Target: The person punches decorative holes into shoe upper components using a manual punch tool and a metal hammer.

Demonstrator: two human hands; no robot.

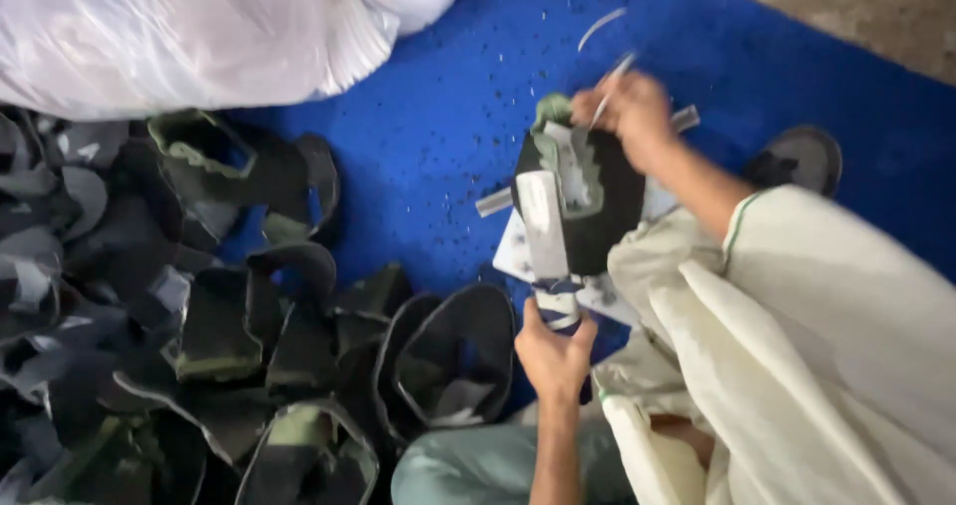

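Head view showed a person seated on a blue mat (448,117), looking down at both bare hands. The left hand (554,354) was closed around the lower end of a pale stand (543,228), gripping it just below a black shoe upper (588,201) that sat over the stand's top. The upper was dark with a green lining showing at its upper edge, and it stood roughly upright, near the middle of the frame above the person's lap. The right hand (632,115) was at the top of the upper, touching its green edge, fingers pinched narrowly on a thin light tool (609,79) that stuck up and to the right; motion blur hid the exact grip. A grey metal bar (495,201) poked out left of the upper, and another end showed to its right beside the wrist.

White paper sheets (518,256) lay on the mat under the stand. A cream cloth (797,346) covered the person's right leg. To the left lay a pile of uppers (199,336), black and green, many overlapping. A big white sack (179,32) lay at the top left, touching the pile. A dark sandal (797,156) rested on the mat right of the forearm.
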